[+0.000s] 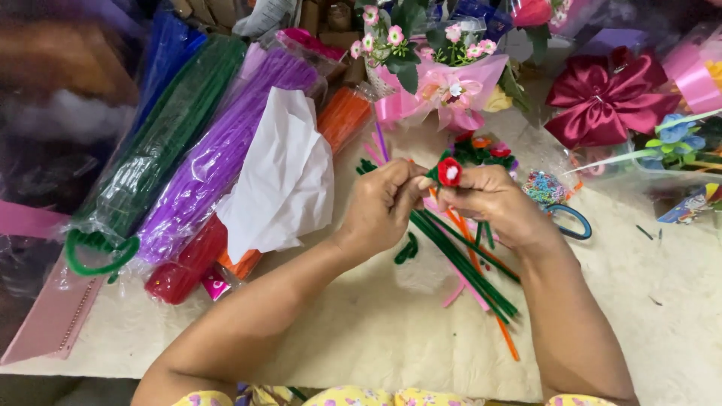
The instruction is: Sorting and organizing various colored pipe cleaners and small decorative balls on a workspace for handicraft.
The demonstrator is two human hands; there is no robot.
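A small red pipe-cleaner flower (450, 171) with a white centre is pinched between the fingers of my right hand (492, 203). My left hand (383, 204) is closed on the green stem part just left of the flower, the two hands touching. Below them lie several loose green, orange and pink pipe cleaners (470, 267) on the cream table cover (361, 331).
Bagged bundles of pipe cleaners lie at left: green (162, 143), purple (218, 158), red (184, 267), orange (342, 116). White tissue paper (282, 180) rests on them. A pink bouquet (444, 83), dark red ribbon bow (605, 98), blue-handled scissors (571, 222) and small flowers (481, 150) sit behind.
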